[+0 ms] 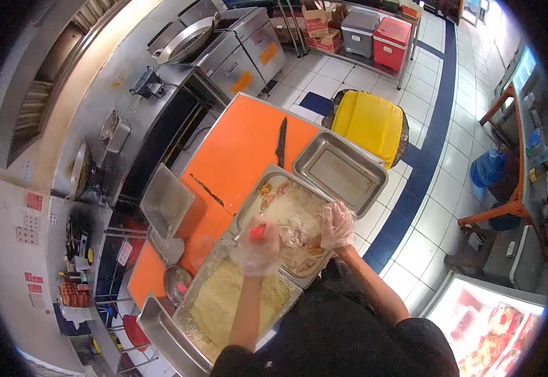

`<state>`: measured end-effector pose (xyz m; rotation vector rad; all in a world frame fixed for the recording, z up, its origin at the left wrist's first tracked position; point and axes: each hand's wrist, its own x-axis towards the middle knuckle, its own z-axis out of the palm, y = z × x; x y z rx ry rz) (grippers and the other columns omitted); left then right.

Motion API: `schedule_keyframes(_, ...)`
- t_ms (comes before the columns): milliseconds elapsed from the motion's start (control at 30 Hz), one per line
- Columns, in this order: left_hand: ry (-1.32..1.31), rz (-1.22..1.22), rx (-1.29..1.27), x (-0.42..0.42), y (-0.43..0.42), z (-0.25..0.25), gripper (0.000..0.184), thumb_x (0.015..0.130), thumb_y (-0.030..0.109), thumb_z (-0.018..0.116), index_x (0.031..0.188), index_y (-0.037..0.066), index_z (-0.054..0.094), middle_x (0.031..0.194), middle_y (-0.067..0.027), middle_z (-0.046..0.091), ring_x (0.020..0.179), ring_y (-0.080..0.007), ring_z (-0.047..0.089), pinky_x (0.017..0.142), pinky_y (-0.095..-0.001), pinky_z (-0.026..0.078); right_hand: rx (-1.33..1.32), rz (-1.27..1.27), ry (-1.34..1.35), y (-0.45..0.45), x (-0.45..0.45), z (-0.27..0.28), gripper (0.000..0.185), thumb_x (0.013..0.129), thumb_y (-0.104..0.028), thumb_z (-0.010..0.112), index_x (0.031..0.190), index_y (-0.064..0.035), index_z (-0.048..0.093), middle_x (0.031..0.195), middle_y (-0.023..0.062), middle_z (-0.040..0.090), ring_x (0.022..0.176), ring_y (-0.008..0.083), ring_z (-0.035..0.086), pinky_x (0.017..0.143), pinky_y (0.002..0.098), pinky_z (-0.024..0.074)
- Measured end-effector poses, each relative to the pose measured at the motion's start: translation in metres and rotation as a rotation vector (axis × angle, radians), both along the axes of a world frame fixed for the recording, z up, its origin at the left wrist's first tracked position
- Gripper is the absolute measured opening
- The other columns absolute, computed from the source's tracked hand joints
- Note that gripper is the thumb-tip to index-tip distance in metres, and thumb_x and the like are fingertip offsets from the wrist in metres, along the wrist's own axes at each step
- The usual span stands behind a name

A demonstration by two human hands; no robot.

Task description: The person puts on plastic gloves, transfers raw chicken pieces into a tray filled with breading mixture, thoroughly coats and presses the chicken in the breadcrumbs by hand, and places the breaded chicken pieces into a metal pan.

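My left hand [256, 250], in a clear plastic glove, is smeared by motion above the border between two metal trays. A red patch shows at its fingers; I cannot tell what it is. The tray below holds pale yellow flour or breading [239, 298]. Beside it, a second tray [263, 183] contains whitish liquid or powder with several meat pieces [274, 193]. My right hand [338, 225], also gloved, is at that tray's right edge with its fingers curled; what they grip is hidden. A white-coated lump [294, 232] lies between my hands.
An orange-topped table [236, 138] carries a dark knife [281, 141], a thin dark tool [206, 190] and a shallow metal tray [340, 169]. A yellow-lidded bin [368, 129] stands beyond. Stove burners [149, 83] line the left; an open chest with packed meat [481, 333] is at lower right.
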<state>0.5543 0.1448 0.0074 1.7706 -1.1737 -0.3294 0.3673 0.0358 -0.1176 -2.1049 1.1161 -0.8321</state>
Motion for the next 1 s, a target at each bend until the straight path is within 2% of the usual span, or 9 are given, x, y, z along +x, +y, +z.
schedule_keyframes(100,-0.153,-0.068,0.333,0.024,-0.018,-0.053,0.010,0.091,0.015,0.057,0.092,0.006,0.054,0.083,-0.0056,0.055,0.080,-0.0154,0.055,0.071,-0.0272,0.046,-0.212,-0.007,0.024,-0.001,0.002,0.001,0.030,0.086,-0.018,0.059,0.112,-0.0031,0.060,0.116,0.0216,0.058,0.110,0.0433,0.054,0.089,0.0525,0.0458)
schedule_keyframes(167,0.163,0.066,-0.050,0.048,-0.024,-0.078,0.012,0.091,0.016,0.055,0.086,0.007,0.049,0.084,-0.0039,0.054,0.081,-0.0140,0.055,0.070,-0.0259,0.046,-0.397,-0.052,0.024,-0.001,0.003,0.002,0.026,0.087,-0.019,0.058,0.108,-0.0031,0.060,0.111,0.0210,0.059,0.106,0.0420,0.055,0.086,0.0518,0.0462)
schedule_keyframes(233,0.330,0.123,-0.237,0.049,-0.025,-0.084,0.014,0.091,0.017,0.054,0.083,0.008,0.047,0.085,-0.0030,0.054,0.081,-0.0133,0.055,0.070,-0.0252,0.046,-0.117,-0.168,-0.110,0.001,0.008,0.004,0.019,0.088,-0.019,0.055,0.099,-0.0033,0.059,0.100,0.0204,0.058,0.096,0.0411,0.056,0.081,0.0508,0.0459)
schedule_keyframes(367,-0.118,0.335,-0.370,0.012,-0.005,-0.027,0.026,0.098,0.027,0.049,0.082,0.007,0.047,0.075,-0.0037,0.055,0.069,-0.0151,0.055,0.063,-0.0266,0.043,-0.263,-0.183,-0.129,0.000,0.009,0.004,0.017,0.090,-0.021,0.052,0.092,-0.0048,0.058,0.093,0.0190,0.056,0.089,0.0405,0.055,0.076,0.0485,0.0453)
schedule_keyframes(567,0.171,0.422,-0.052,0.005,0.037,-0.009,0.041,0.100,0.043,0.047,0.081,0.007,0.048,0.077,-0.0048,0.058,0.058,-0.0126,0.052,0.055,-0.0283,0.041,-0.054,-0.065,-0.133,-0.004,0.004,0.040,0.012,0.090,-0.016,0.054,0.091,-0.0046,0.057,0.092,0.0181,0.055,0.087,0.0399,0.054,0.075,0.0483,0.0440)
schedule_keyframes(667,-0.276,0.346,-0.032,0.023,0.045,-0.007,0.033,0.101,0.035,0.046,0.083,0.008,0.052,0.085,-0.0030,0.061,0.067,-0.0123,0.055,0.059,-0.0272,0.042,-0.104,-0.151,-0.189,-0.002,0.009,0.025,0.013,0.090,-0.016,0.054,0.090,-0.0042,0.058,0.092,0.0177,0.055,0.087,0.0398,0.054,0.076,0.0483,0.0441)
schedule_keyframes(733,-0.111,0.250,-0.217,0.005,0.022,0.014,0.026,0.100,0.029,0.049,0.085,0.009,0.054,0.080,0.0009,0.056,0.073,-0.0139,0.054,0.064,-0.0293,0.043,-0.097,-0.151,-0.179,-0.001,0.010,0.020,0.013,0.090,-0.016,0.053,0.091,-0.0042,0.058,0.092,0.0178,0.055,0.087,0.0398,0.054,0.076,0.0486,0.0442)
schedule_keyframes(800,0.177,0.164,-0.037,-0.002,-0.012,0.023,0.027,0.100,0.031,0.050,0.087,0.008,0.054,0.079,0.0009,0.052,0.072,-0.0142,0.051,0.064,-0.0300,0.042,-0.095,-0.151,-0.171,-0.001,0.009,0.018,0.013,0.090,-0.016,0.053,0.091,-0.0042,0.058,0.093,0.0180,0.055,0.088,0.0399,0.054,0.076,0.0489,0.0443)
schedule_keyframes(1000,-0.067,0.140,0.358,0.030,-0.087,-0.036,0.022,0.092,0.024,0.063,0.089,0.004,0.055,0.077,-0.0103,0.054,0.072,-0.0157,0.054,0.065,-0.0301,0.044,-0.029,-0.081,-0.184,-0.004,0.005,0.017,0.013,0.089,-0.017,0.055,0.093,-0.0052,0.059,0.095,0.0183,0.056,0.090,0.0399,0.055,0.077,0.0500,0.0450)
